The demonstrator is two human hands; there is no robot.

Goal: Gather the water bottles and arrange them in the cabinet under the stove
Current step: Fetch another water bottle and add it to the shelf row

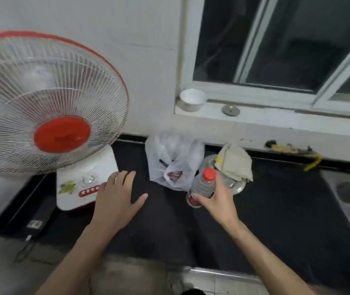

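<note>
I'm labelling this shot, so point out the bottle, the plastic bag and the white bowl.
bottle [209,174], head view, on its red cap.
plastic bag [169,154], head view, on its upper middle.
white bowl [192,101], head view, on its front wall.

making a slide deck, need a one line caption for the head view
Right hand grips a red-capped bottle above the dark counter; left hand rests open beside the fan.

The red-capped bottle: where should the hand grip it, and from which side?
Grip the bottle around its ribbed upper body just under the red cap, coming from the right, as the right hand does now. The plastic bag crowds its left side.
</note>
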